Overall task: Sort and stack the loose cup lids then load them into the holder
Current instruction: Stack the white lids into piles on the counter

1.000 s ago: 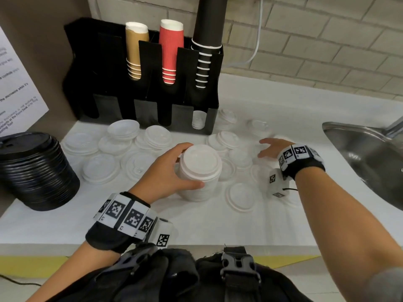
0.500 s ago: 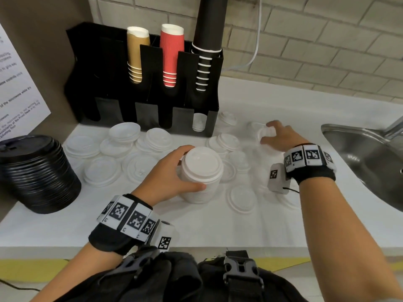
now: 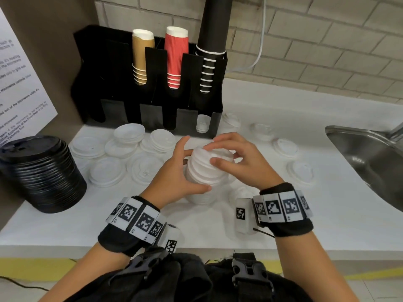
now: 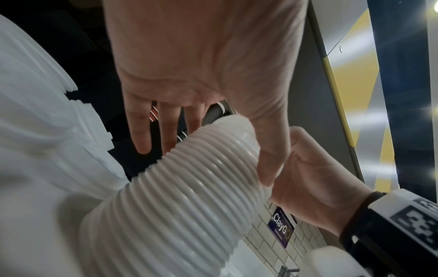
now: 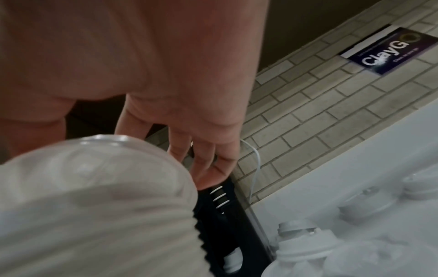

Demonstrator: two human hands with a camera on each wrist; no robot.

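A tall stack of white lids [image 3: 204, 177] stands on the white counter [image 3: 218, 225], and my left hand [image 3: 187, 168] grips its side, thumb in front. My right hand [image 3: 214, 153] pinches one white lid [image 3: 220, 156] that lies on top of the stack. The ribbed stack [image 4: 189, 187] fills the left wrist view under my thumb. The right wrist view has the stack's top [image 5: 94, 178] below my fingers [image 5: 208, 163]. Loose white lids [image 3: 106, 171] lie scattered left of the stack. The black holder [image 3: 152, 114] stands behind, with one lid [image 3: 202, 125] in its right lower slot.
A stack of black lids [image 3: 39, 173] sits at the counter's left. A steel sink [image 3: 370, 153] opens at the right. More loose lids [image 3: 299, 172] lie between my hands and the sink. Brown, red and black cups [image 3: 175, 57] fill the holder's upper slots.
My right hand reached out to the far right, took a lid and brought it back onto the top of the stack. My left hand kept its grip on the stack.
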